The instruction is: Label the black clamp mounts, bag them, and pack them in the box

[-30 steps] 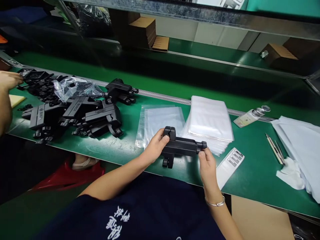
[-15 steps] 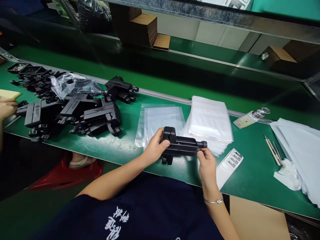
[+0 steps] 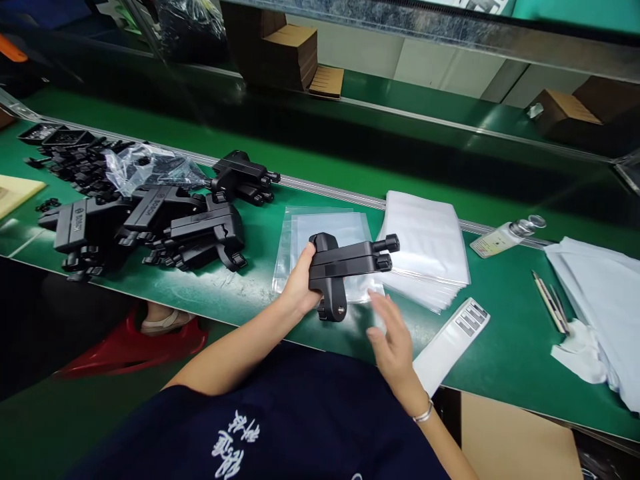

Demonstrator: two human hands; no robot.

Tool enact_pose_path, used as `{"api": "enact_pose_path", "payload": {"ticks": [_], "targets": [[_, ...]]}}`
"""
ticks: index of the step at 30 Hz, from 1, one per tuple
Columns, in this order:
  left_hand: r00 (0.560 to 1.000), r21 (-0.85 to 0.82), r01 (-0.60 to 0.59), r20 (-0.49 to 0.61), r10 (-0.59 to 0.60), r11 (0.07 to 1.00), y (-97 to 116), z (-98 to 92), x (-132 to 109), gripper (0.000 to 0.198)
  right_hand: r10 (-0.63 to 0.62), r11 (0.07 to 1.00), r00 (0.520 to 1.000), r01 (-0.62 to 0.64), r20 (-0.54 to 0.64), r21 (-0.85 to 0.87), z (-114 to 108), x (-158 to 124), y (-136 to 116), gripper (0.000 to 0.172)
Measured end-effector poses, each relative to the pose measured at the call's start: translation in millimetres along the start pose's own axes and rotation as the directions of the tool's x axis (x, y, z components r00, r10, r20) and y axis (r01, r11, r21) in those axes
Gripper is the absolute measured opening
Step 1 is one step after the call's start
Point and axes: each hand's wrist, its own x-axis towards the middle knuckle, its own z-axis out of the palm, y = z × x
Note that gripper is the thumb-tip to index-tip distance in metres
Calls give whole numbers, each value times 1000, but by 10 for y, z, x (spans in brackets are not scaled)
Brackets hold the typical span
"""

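Note:
My left hand [image 3: 303, 283] is closed around one end of a black plastic clamp-like device [image 3: 345, 260], with two round knobs pointing right. The device is held above the bench, over a few clear plastic bags [image 3: 327, 221]. Apart from it, just below and right of the knobs, my right hand [image 3: 393, 343] is open with its fingers spread and slightly blurred. A stack of whitish plastic bags [image 3: 425, 233] lies beyond the knobs. Close to my right wrist is a white strip of printed labels [image 3: 453, 343].
Several similar black devices [image 3: 205, 230] and small black parts [image 3: 83, 163] are piled at left. A bottle with a metal top [image 3: 507, 237], tweezers [image 3: 550, 303] and white sheets [image 3: 600, 300] lie at right. A shelf holds cardboard stacks [image 3: 290, 57].
My right hand has let go of the device's knob end and moved down and left. My left hand has turned the device, so two knobs show. The co-worker's hand at far left has left the view.

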Motion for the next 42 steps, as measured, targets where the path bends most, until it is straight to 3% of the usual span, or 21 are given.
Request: {"api": "enact_pose_path", "payload": {"ticks": [2,4,5,7,9,11,14,17,20,23,27,29,32,34,36,38,42], "targets": [[998,105,-39,47,34,994,-4,40,-89,62,212,930,974,-178,-75,322,-44,54,65,60],[973,250,-130,217,76,960,14,79,-185,70,419,742,906,-301,-64,599,-79,114,141,59],[938,306,-182,339,71,934,33,93,-225,75,503,637,864,-346,-31,689,-88,139,172,52],[828,375,-259,561,4,890,84,112,-273,83,625,441,779,-397,42,805,-85,168,204,40],[750,426,-312,659,-55,849,135,128,-275,86,678,278,724,-413,127,868,-50,163,193,40],[778,503,-350,626,-54,790,174,160,-242,81,697,148,685,-427,213,892,5,133,158,36],[873,611,-352,488,13,709,217,245,-173,47,702,14,646,-433,299,901,94,74,115,28],[888,635,-356,458,38,686,257,325,-129,36,706,-55,624,-423,334,905,154,45,118,31],[883,637,-359,469,26,682,290,340,-135,36,704,-45,627,-430,334,902,175,56,140,31],[868,664,-378,496,-2,645,310,263,-199,44,699,65,663,-431,267,900,150,63,152,34],[754,668,-488,647,-115,562,325,57,-326,86,669,374,743,-311,-22,874,19,-14,171,37],[712,652,-536,690,-128,536,328,-55,-367,80,579,560,788,-201,-207,804,-73,-77,185,48],[726,622,-503,681,-97,600,312,-174,-376,67,439,741,843,-143,-312,656,-207,-128,180,66],[770,586,-365,627,-119,723,271,-204,-361,70,422,769,872,-199,-248,608,-293,-106,146,68],[803,467,-161,574,-160,870,197,-203,-347,76,443,730,888,-274,-128,626,-376,-48,96,68],[814,300,69,534,-227,951,96,-188,-347,79,470,670,883,-346,-14,657,-441,21,45,61],[767,66,454,478,-427,889,-113,-169,-396,56,564,621,826,-430,7,655,-465,111,-5,40]]}}
